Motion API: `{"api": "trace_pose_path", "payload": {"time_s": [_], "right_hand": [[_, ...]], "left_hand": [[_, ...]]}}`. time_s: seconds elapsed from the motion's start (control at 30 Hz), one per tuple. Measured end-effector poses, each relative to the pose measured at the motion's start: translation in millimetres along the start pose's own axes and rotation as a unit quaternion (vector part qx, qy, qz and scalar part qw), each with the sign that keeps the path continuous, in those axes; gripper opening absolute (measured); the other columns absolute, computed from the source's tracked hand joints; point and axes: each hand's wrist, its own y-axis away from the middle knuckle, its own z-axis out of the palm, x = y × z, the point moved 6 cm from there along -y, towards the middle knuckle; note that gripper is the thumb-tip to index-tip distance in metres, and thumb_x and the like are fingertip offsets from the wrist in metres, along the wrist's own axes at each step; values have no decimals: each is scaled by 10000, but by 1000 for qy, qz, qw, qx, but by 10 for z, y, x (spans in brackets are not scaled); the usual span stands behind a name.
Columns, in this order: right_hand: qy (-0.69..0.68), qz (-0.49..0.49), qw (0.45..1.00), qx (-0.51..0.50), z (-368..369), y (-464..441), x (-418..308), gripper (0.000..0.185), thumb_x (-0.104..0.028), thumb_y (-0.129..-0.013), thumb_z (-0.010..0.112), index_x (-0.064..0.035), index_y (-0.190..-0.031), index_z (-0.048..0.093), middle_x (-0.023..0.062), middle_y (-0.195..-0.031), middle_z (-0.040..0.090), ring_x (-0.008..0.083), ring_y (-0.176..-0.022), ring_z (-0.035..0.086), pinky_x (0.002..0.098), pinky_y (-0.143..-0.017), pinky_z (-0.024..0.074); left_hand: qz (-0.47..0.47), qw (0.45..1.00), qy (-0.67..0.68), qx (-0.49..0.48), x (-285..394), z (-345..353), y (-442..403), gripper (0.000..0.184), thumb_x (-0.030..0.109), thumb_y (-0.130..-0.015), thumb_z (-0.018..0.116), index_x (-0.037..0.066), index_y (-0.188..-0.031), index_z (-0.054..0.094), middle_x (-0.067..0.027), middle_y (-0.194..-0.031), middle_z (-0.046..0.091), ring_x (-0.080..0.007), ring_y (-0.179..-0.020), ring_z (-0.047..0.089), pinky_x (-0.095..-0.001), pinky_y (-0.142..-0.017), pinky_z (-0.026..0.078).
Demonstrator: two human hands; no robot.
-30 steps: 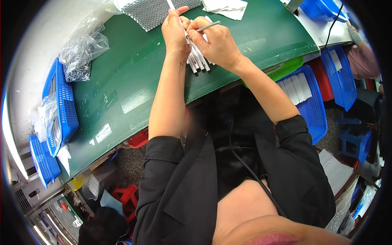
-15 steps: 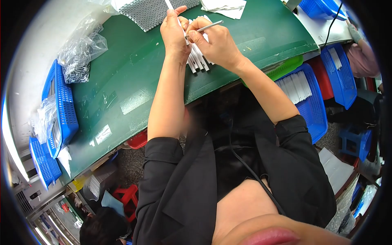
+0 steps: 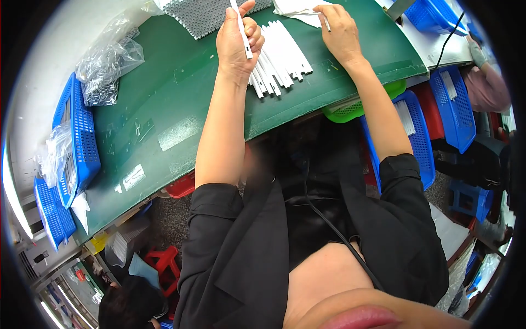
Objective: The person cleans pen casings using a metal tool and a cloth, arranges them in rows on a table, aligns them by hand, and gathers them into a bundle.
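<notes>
The left hand (image 3: pixel 230 46) is closed round a white tube (image 3: pixel 244 37), palm up, with the thumb along it and one finger stretched out to the right. The tube slants over the palm, its near end by the wrist with a small dark spot on it, its far end cut off by the picture's edge. The right hand (image 3: pixel 342 35) is well apart, back upward, its fingers bent and gripping a thin stick (image 3: pixel 327 24), of which only a short end shows. It is at the right edge of some white sheets (image 3: pixel 298 7); whether it touches them I cannot tell. Between the hands, a pile (image 3: pixel 282 52) of white tubes lies on the green bench (image 3: pixel 186 88), pointing far to near, ends uneven. Far left of the pile is a grey bumpy mat (image 3: pixel 211 19). At the left end of the bench are a clear bag (image 3: pixel 101 85) of small metal parts and a blue basket (image 3: pixel 86 145). Near right, under the bench edge, a green basket (image 3: pixel 348 113) shows, and farther right a person's pink sleeve (image 3: pixel 485 90)
</notes>
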Motion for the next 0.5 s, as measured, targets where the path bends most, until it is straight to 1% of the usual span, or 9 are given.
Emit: {"api": "trace_pose_path", "payload": {"time_s": [0.03, 0.13, 0.17, 0.27, 0.37, 0.47, 0.5], "right_hand": [[118, -45, 991, -34, 41, 27, 102, 226, -66, -988, 586, -109, -1195, 666, 89, -1153, 691, 285, -1059, 661, 417, -933, 512], [153, 16, 981, -118, 182, 174, 458, 428, 15, -895, 559, -185, -1253, 682, 87, -1244, 665, 343, -1141, 611, 473, -955, 486], [150, 40, 978, -141, 231, 217, 558, 507, 50, -873, 514, -211, -1268, 697, 87, -1239, 671, 334, -1158, 606, 474, -968, 481], [136, 46, 979, -148, 201, 223, 507, 477, 31, -887, 515, -213, -1247, 709, 86, -1245, 669, 333, -1157, 606, 468, -972, 482], [110, 41, 985, -124, 207, 232, 577, 436, 4, -909, 516, -206, -1236, 713, 86, -1225, 679, 340, -1136, 617, 470, -967, 488], [95, 64, 987, -113, 219, 222, 641, 363, -43, -944, 518, -186, -1206, 724, 89, -1188, 697, 341, -1118, 631, 466, -963, 495], [87, 68, 988, -107, 220, 215, 673, 338, -64, -953, 521, -178, -1197, 726, 91, -1180, 701, 340, -1114, 635, 463, -962, 498]], "left_hand": [[0, 1000, -1, -1, 1, 8, 2, 451, 425, -1132, 380, 53, -1315, 557, 44, -608, 424, -61, -432, 355, -217, -382, 280], [7, 1000, -8, -10, 2, 19, 16, 456, 429, -1133, 376, 54, -1320, 555, 47, -609, 421, -60, -434, 352, -215, -382, 279], [11, 1000, -11, -14, 3, 25, 18, 458, 431, -1132, 375, 55, -1322, 555, 48, -609, 420, -60, -434, 350, -215, -382, 279], [11, 1000, -16, -10, 20, 40, 27, 461, 434, -1132, 377, 54, -1326, 553, 49, -613, 418, -60, -440, 350, -217, -386, 287], [10, 1000, -17, -1, 27, 48, 39, 464, 436, -1132, 376, 54, -1326, 553, 47, -621, 419, -60, -454, 357, -217, -395, 298], [23, 1000, -17, -6, 42, 84, 67, 457, 426, -1135, 371, 52, -1325, 552, 40, -636, 423, -64, -467, 365, -217, -404, 306], [23, 1000, -4, 6, 53, 127, 104, 452, 420, -1136, 372, 50, -1318, 557, 37, -639, 423, -66, -468, 364, -217, -404, 305]]}}
